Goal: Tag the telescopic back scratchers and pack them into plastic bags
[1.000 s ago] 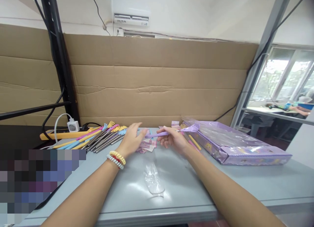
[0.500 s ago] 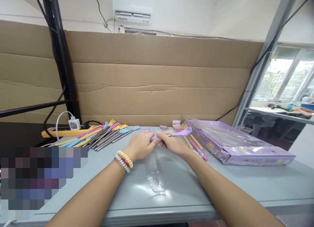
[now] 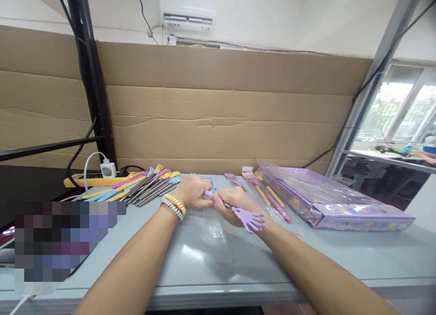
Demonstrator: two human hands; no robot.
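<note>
A purple hand-shaped back scratcher (image 3: 245, 217) is being held just above the desk (image 3: 340, 256) by both hands, close to its middle. The left hand (image 3: 193, 197) is being closed around the handle end, and the right hand (image 3: 231, 205) is being pinched on the shaft next to it, so both grips are pressed onto the scratcher. Its long axis is being kept slanted, with the handle pointing up and left and the purple claw pointing down and right, toward the near edge. A clear plastic sleeve (image 3: 215, 227) is lying under the hands. A heap of scratchers (image 3: 146, 187) is lying to the left and a purple box (image 3: 327, 201) to the right, well apart. Bare desk surface is being left open in front, up to the near edge.
</note>
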